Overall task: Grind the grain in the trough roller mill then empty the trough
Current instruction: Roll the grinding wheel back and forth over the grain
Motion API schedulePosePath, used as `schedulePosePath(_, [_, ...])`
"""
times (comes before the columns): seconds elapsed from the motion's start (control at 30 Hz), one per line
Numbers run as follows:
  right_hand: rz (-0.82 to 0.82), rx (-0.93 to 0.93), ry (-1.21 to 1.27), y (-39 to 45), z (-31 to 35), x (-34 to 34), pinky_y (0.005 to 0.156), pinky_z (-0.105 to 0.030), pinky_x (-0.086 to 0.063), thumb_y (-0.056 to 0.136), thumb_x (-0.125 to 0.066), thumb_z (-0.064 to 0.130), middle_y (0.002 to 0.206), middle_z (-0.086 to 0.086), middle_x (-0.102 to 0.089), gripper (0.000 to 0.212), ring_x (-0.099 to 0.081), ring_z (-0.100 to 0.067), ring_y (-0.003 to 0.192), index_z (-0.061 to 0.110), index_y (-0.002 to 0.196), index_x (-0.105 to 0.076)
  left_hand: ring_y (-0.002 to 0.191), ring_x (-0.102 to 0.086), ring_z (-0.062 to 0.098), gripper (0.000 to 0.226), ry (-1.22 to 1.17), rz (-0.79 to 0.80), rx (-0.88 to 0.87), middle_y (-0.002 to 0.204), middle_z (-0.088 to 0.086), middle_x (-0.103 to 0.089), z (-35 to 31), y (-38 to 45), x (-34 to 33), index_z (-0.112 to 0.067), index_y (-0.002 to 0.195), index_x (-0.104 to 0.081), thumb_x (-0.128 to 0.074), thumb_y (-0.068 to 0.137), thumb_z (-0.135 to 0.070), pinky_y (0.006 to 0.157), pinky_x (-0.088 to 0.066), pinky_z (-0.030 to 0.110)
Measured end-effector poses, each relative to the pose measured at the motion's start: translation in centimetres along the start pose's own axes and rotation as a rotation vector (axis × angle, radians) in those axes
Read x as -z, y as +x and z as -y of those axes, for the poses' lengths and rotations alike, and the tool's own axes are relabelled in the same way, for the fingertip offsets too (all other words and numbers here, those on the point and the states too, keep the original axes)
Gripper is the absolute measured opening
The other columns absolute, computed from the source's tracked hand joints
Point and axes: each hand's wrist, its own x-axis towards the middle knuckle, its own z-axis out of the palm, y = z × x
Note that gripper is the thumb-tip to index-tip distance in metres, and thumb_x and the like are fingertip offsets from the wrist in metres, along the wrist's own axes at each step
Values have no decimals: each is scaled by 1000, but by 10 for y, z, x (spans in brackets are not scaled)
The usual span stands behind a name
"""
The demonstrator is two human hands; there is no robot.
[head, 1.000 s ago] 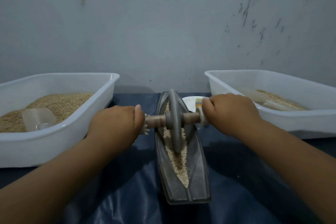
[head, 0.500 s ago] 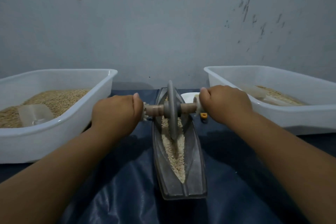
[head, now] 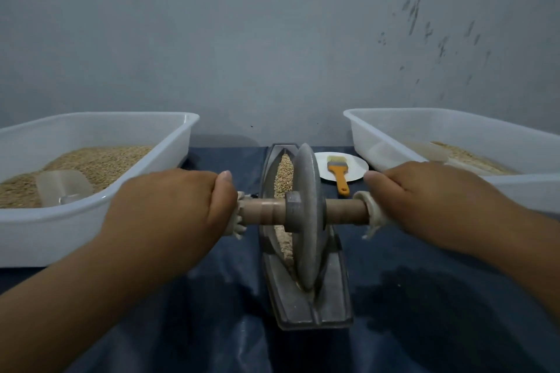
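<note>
A grey boat-shaped metal trough lies lengthwise in front of me on a dark blue sheet. Tan grain fills its groove. A grey roller wheel stands upright in the groove near the trough's near half, on a wooden axle. My left hand is closed around the axle's left end, my right hand around its right end. Both ends are wrapped in white cloth.
A white tub at the left holds whole grain and a clear scoop. A white tub at the right holds a little grain. A white plate with an orange-handled brush lies behind the axle. A grey wall stands close behind.
The wheel has rolled from the far part of the trough toward me, both hands pulling the axle back. The plate and brush have come into view behind it.
</note>
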Motion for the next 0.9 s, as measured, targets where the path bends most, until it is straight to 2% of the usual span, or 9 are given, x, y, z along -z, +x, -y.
schedulePosePath(0.1, [-82,6,-10,6,3,-11,56,-32,-38,91,-15,52,64,1,-55,55,-52,-17,63,24,64,-54,38,-45,29,59,79,-3,-28,57,17,-53,4,-3,-20,6,101,-45,-72,50,-6,37,-36,28])
schedulePosePath(0.2, [-201,-17,-18,31,4,-38,61,-33,-38,94,-17,44,69,1,-55,49,-51,-22,67,25,69,-55,44,-54,34,70,105,172,72,61,20,-57,6,13,-45,10,103,-52,-89,46,-5,40,-48,38])
schedulePosePath(0.33, [-362,-43,20,61,8,-58,62,-33,-32,97,-19,40,67,2,-48,45,-44,-23,65,24,67,-49,77,-63,28,61,285,254,150,96,11,-63,11,37,-66,0,133,-38,-66,85,-25,61,-51,37])
schedulePosePath(0.43, [-310,3,2,69,6,-57,57,-32,-28,97,-17,37,67,2,-49,44,-42,-20,61,25,64,-42,89,-61,25,61,307,262,132,110,8,-59,12,40,-75,-3,141,-22,-53,93,-27,66,-47,34])
schedulePosePath(0.5, [-257,26,2,61,4,-52,57,-32,-31,98,-18,38,71,1,-53,44,-46,-21,64,25,68,-48,81,-61,25,56,254,293,143,103,9,-60,10,35,-63,-2,134,-33,-58,89,-24,63,-48,36])
schedulePosePath(0.6, [-216,45,10,34,4,-38,59,-34,-32,98,-21,42,73,0,-56,44,-48,-23,68,25,68,-48,49,-54,29,29,17,262,146,66,12,-58,-1,18,-31,-1,90,-60,-75,71,-16,45,-48,35])
schedulePosePath(0.63, [-218,60,-21,24,4,-31,58,-34,-31,98,-21,44,74,0,-58,45,-48,-23,68,24,68,-48,43,-50,28,17,-77,176,190,56,9,-54,-2,12,-22,-7,75,-59,-70,76,-21,41,-46,33])
schedulePosePath(0.73, [-196,89,-57,-4,3,-6,53,-32,-31,92,-15,52,66,3,-57,54,-50,-17,61,22,68,-52,37,-41,19,35,-215,80,326,47,-6,-43,-6,-3,6,-23,60,-44,-32,92,-33,39,-29,20])
schedulePosePath(0.9, [-158,50,-26,-9,3,1,51,-30,-28,88,-11,56,59,2,-53,60,-50,-15,58,21,61,-52,36,-22,4,47,-307,-25,351,41,-10,-26,-3,-6,3,-27,53,-31,-26,96,-43,39,-22,14])
